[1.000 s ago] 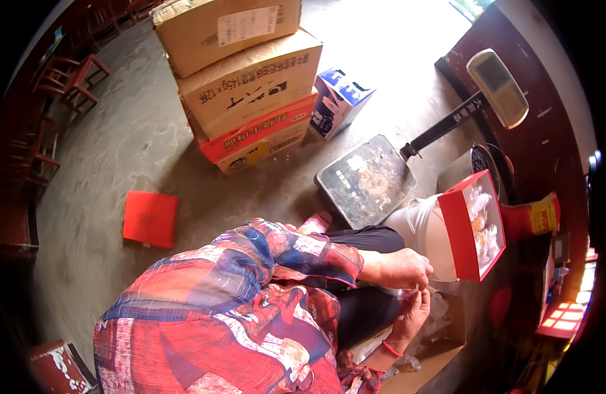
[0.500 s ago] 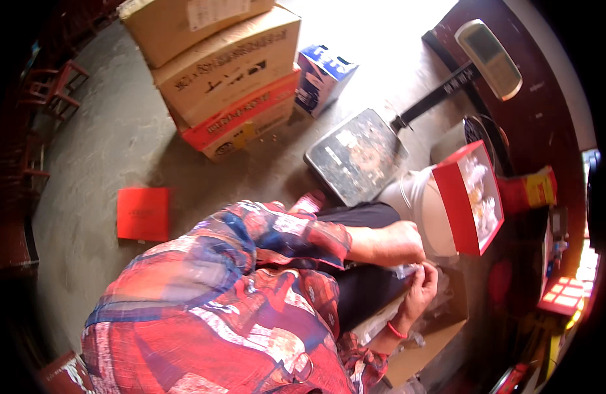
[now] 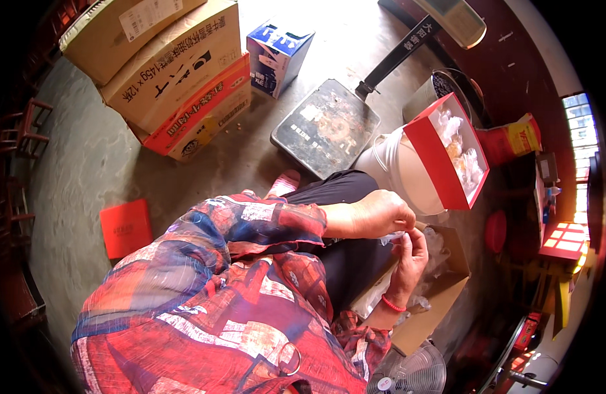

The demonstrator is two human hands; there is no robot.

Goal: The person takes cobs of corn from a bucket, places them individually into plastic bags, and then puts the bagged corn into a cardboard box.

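We wear a loose, thin shirt (image 3: 185, 308) printed all over in blocky patches of red, navy, maroon and orange, with rough white rectangles scattered among them. Its sleeves (image 3: 303, 222) repeat the pattern and leave our forearms bare. Our trousers (image 3: 346, 272) are black and plain, our visible sock (image 3: 287, 181) pinkish with pale stripes. A red beaded-looking bracelet (image 3: 393, 304) circles one wrist.

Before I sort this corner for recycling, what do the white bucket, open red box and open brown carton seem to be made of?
White bucket: probably plastic, from its smooth, softly shiny wall. Red box: likely paperboard, from its flat, evenly red side; any coating is unclear. Brown carton: apparently cardboard, from its matte, plain brown panels.
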